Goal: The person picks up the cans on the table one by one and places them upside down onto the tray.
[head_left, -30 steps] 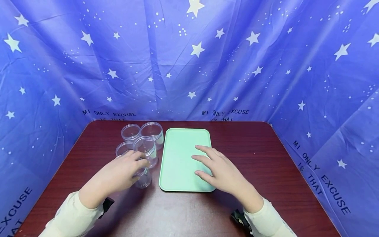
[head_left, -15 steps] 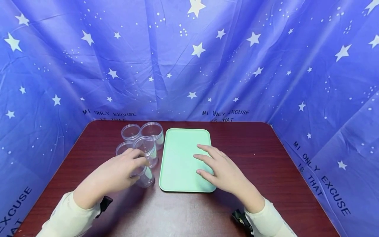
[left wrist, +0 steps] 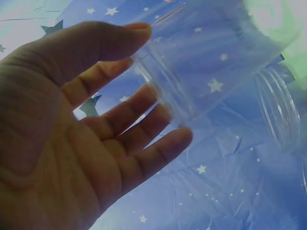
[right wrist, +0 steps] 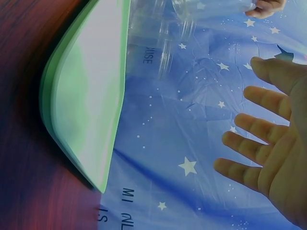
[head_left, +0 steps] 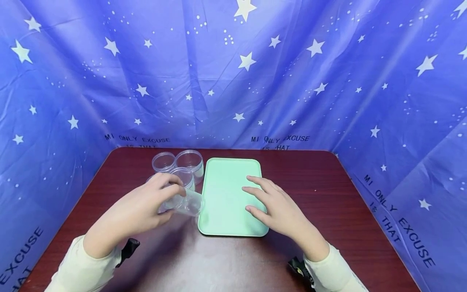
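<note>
My left hand (head_left: 140, 207) pinches a clear plastic jar (head_left: 192, 203) by its rim end. Thumb and fingertips lie at the ribbed rim in the left wrist view, and the jar (left wrist: 211, 62) is tilted well over. Its base points right, by the left edge of a light green tray (head_left: 230, 190). Above the tray's right side hovers my right hand (head_left: 279, 209), fingers spread and holding nothing. In the right wrist view the right hand (right wrist: 280, 153) is apart from the tray (right wrist: 91, 91).
Several more clear jars stand upright left of the tray: a back-left jar (head_left: 163, 162), a back-right jar (head_left: 191, 162) and a nearer jar (head_left: 185, 178). Another is mostly hidden behind my left hand. A starry blue curtain (head_left: 219, 81) surrounds the dark red table (head_left: 310, 174).
My left hand has lifted the nearest jar and tipped it, swinging its base right toward the tray. My right hand has barely shifted.
</note>
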{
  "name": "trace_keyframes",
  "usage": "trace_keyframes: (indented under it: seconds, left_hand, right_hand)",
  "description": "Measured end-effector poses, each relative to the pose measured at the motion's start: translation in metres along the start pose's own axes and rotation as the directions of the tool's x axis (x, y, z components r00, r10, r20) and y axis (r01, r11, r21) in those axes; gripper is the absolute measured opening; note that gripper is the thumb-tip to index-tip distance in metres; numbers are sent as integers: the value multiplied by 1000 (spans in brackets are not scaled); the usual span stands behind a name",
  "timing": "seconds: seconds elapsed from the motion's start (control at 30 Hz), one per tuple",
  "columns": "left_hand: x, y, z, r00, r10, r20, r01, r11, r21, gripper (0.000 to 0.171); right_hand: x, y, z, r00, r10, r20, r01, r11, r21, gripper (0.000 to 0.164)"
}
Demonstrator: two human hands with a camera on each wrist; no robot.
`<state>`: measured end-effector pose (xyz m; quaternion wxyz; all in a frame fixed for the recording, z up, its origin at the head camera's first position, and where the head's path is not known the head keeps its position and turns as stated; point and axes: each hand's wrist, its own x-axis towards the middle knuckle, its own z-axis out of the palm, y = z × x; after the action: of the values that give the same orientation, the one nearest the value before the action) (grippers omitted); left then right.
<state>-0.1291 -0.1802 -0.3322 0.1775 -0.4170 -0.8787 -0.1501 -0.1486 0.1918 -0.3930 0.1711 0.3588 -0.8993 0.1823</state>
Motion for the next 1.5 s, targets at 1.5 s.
trace_keyframes:
  seconds: [1.5]
  left_hand:
    - [16, 9, 46, 868, -478, -132, 287, 702, -652, 43]
  right_hand:
    - [3, 4, -1, 994, 17, -112, -12, 999, 40, 65]
